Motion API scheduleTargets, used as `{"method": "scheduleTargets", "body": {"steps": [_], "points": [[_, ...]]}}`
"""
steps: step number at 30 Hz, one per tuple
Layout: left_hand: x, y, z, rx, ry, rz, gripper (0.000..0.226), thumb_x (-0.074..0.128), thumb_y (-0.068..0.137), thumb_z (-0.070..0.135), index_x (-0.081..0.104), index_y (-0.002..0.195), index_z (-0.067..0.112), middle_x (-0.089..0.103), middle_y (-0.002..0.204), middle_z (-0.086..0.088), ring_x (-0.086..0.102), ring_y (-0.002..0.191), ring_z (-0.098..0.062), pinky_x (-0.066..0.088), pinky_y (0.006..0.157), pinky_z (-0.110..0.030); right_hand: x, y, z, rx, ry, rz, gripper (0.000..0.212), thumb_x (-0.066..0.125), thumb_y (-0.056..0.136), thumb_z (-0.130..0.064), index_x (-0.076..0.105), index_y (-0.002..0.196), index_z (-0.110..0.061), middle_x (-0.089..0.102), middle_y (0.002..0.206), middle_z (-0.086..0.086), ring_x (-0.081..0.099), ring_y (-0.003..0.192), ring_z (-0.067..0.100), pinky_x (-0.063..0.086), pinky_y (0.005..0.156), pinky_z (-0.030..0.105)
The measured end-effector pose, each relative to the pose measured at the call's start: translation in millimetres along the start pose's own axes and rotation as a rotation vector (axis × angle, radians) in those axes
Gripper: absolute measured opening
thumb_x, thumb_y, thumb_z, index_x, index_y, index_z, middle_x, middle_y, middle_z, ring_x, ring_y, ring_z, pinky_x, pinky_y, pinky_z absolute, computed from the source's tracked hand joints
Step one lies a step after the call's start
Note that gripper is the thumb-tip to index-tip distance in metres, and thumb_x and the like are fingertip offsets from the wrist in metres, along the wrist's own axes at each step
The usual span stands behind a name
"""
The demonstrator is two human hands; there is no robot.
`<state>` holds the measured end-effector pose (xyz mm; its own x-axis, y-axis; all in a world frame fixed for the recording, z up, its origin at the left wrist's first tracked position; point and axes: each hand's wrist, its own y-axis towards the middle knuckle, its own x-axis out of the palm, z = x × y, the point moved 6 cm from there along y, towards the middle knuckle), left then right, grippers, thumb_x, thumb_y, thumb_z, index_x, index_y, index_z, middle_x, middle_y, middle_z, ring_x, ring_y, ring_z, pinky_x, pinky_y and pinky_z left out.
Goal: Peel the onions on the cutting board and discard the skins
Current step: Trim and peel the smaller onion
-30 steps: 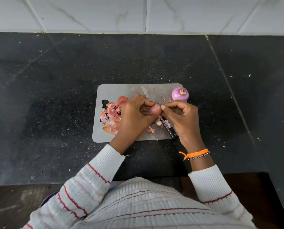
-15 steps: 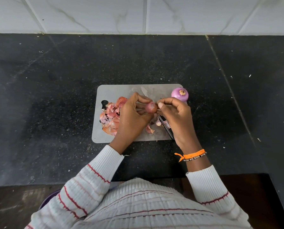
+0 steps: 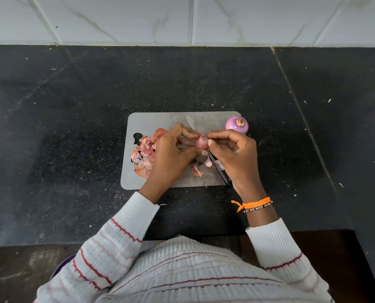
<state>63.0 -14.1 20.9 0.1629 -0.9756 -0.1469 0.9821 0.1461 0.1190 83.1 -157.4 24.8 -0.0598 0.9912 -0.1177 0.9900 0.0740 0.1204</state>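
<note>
Head view: both hands (image 3: 204, 150) pinch small onion (image 3: 201, 142); knife label (image 3: 218, 165) unreadable.

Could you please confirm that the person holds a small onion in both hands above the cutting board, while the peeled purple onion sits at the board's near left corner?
Not quite. In the head view both hands, left and right, hold the small onion above the cutting board, but the peeled purple onion sits at its far right corner.

bare board (image 3: 151, 122) along the far-left edge; skins (image 3: 144, 155) crowd the left, knife (image 3: 220, 169) and peeled onion (image 3: 236, 125) the right.
</note>
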Motion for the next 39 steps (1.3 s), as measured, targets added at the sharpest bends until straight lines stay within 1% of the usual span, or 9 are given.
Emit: {"method": "scheduleTargets", "body": {"steps": [6, 10, 14, 18, 20, 25, 31, 35, 39], "points": [[1.2, -1.0, 0.1, -0.029, -0.059, 0.005, 0.031, 0.075, 0.065, -0.011, 0.056, 0.089, -0.01, 0.067, 0.082, 0.0, 0.068, 0.073, -0.001, 0.051, 0.064, -0.012, -1.4, 0.2, 2.6, -0.005, -0.015, 0.004, 0.017, 0.064, 0.081, 0.005, 0.07, 0.09, -0.008, 0.071, 0.086, 0.002, 0.07, 0.084, 0.013, 0.054, 0.076, 0.021], [-2.0, -0.7, -1.5, -0.025, 0.014, 0.041, 0.039, 0.08, 0.063, -0.001, 0.059, 0.095, -0.001, 0.069, 0.088, 0.0, 0.069, 0.074, -0.007, 0.054, 0.065, -0.016, 0.2, -0.5, 1.4, 0.002, 0.03, -0.017, 0.014, 0.068, 0.081, 0.001, 0.07, 0.091, -0.009, 0.072, 0.087, 0.004, 0.07, 0.084, 0.014, 0.054, 0.075, 0.021], [-2.1, -1.0, 3.0, 0.057, 0.152, 0.058, 0.041, 0.081, 0.065, 0.006, 0.065, 0.102, 0.008, 0.065, 0.098, -0.002, 0.067, 0.077, -0.008, 0.052, 0.066, -0.012, -0.1, 0.5, -0.5, -0.032, -0.023, 0.001, 0.015, 0.069, 0.079, 0.003, 0.071, 0.09, -0.007, 0.07, 0.085, -0.002, 0.069, 0.083, 0.008, 0.052, 0.074, 0.015], [-1.3, -2.7, 11.0, 0.13, 0.225, 0.065, 0.033, 0.08, 0.067, 0.004, 0.068, 0.098, 0.006, 0.062, 0.095, -0.001, 0.061, 0.081, 0.008, 0.047, 0.065, -0.005, -1.7, 2.4, -1.7, -0.089, -0.093, 0.006, 0.016, 0.068, 0.079, 0.004, 0.071, 0.091, -0.008, 0.07, 0.084, -0.001, 0.069, 0.085, 0.009, 0.052, 0.076, 0.016], [-1.9, -2.8, 12.4, 0.142, 0.229, 0.064, 0.032, 0.08, 0.067, 0.002, 0.068, 0.097, 0.004, 0.062, 0.095, -0.002, 0.06, 0.082, 0.011, 0.047, 0.066, -0.005, -3.3, 3.4, -3.3, -0.121, -0.127, -0.001, 0.016, 0.069, 0.079, 0.003, 0.071, 0.09, -0.009, 0.07, 0.084, -0.002, 0.069, 0.084, 0.009, 0.052, 0.077, 0.016], [-3.5, -1.9, 11.9, 0.13, 0.179, 0.056, 0.032, 0.08, 0.065, -0.001, 0.069, 0.095, 0.007, 0.062, 0.092, 0.001, 0.062, 0.079, 0.007, 0.05, 0.067, -0.007, -4.3, 6.3, -6.9, -0.212, -0.206, -0.073, 0.011, 0.067, 0.081, 0.0, 0.071, 0.088, -0.008, 0.068, 0.085, 0.0, 0.067, 0.082, 0.012, 0.054, 0.076, 0.023], [-2.6, -2.9, 10.7, 0.09, 0.115, 0.055, 0.035, 0.08, 0.062, -0.005, 0.068, 0.094, 0.002, 0.06, 0.089, 0.009, 0.062, 0.074, 0.011, 0.048, 0.065, -0.004, 1.7, 8.5, -8.6, -0.291, -0.313, -0.126, 0.005, 0.062, 0.086, -0.002, 0.065, 0.089, -0.002, 0.065, 0.086, 0.01, 0.064, 0.082, 0.018, 0.055, 0.074, 0.026], [-2.1, -3.9, 6.8, 0.077, 0.091, 0.052, 0.034, 0.079, 0.064, -0.003, 0.067, 0.095, -0.002, 0.062, 0.09, 0.004, 0.064, 0.074, 0.009, 0.049, 0.065, -0.006, 5.9, 9.1, -7.6, -0.331, -0.423, -0.154, 0.005, 0.058, 0.087, -0.004, 0.061, 0.09, -0.002, 0.062, 0.087, 0.008, 0.061, 0.08, 0.017, 0.051, 0.07, 0.022], [-1.0, -3.0, 1.7, 0.055, 0.059, 0.008, 0.037, 0.08, 0.064, 0.0, 0.067, 0.099, 0.001, 0.066, 0.097, -0.005, 0.068, 0.08, -0.005, 0.054, 0.07, -0.015, 8.7, 10.6, -5.0, -0.341, -0.472, -0.182, 0.003, 0.054, 0.089, -0.003, 0.057, 0.09, -0.003, 0.058, 0.087, 0.006, 0.056, 0.077, 0.018, 0.046, 0.066, 0.022]]}}
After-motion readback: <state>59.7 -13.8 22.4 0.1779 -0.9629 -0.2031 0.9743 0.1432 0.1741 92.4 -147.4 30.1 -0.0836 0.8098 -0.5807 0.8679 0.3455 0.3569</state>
